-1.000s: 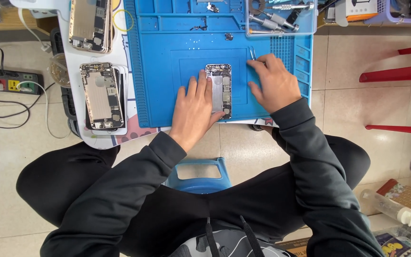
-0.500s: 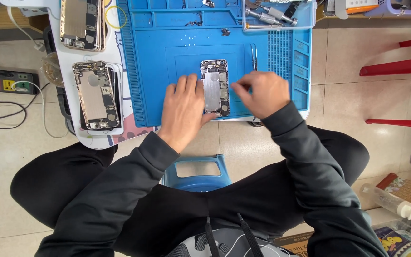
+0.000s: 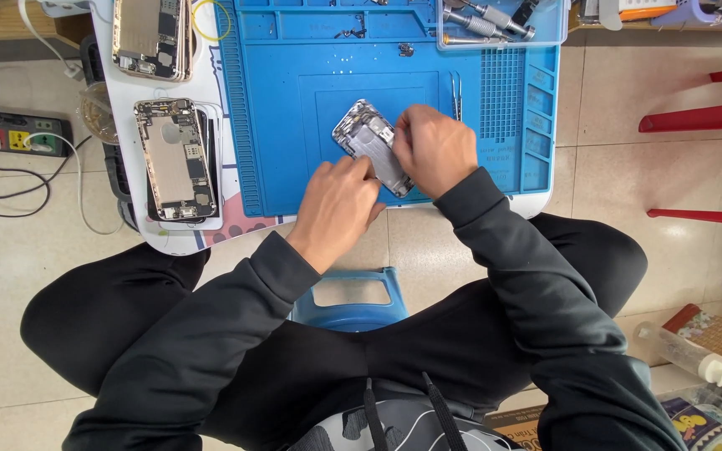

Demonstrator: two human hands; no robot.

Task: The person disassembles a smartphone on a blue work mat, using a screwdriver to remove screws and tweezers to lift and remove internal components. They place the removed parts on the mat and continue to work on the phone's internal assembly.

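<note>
Head view, looking down: nearest we see our black-clad legs and sleeves and a blue stool (image 3: 348, 305) between the knees. Past it, our left hand (image 3: 338, 202) sits at the near edge of the blue work mat (image 3: 294, 125), fingers curled, tips touching the lower end of the opened phone chassis (image 3: 371, 144). Grip looks loosely closed; we cannot tell if it pinches the chassis or only presses it. Our right hand (image 3: 432, 150) is closed around the chassis' right side, covering part of it; the hold looks firm. The chassis lies tilted, rotated diagonally, about the middle of the mat.

Tweezers (image 3: 456, 93) lie on the mat just beyond the right hand. Left of the mat, on the white table (image 3: 156, 238), a second opened phone (image 3: 175, 159) lies face down on a stack; a third phone back (image 3: 150, 33) lies farther off. At the far right corner, a clear tray of screwdrivers (image 3: 495, 21). A power strip (image 3: 14, 134) rests on the floor at left.
</note>
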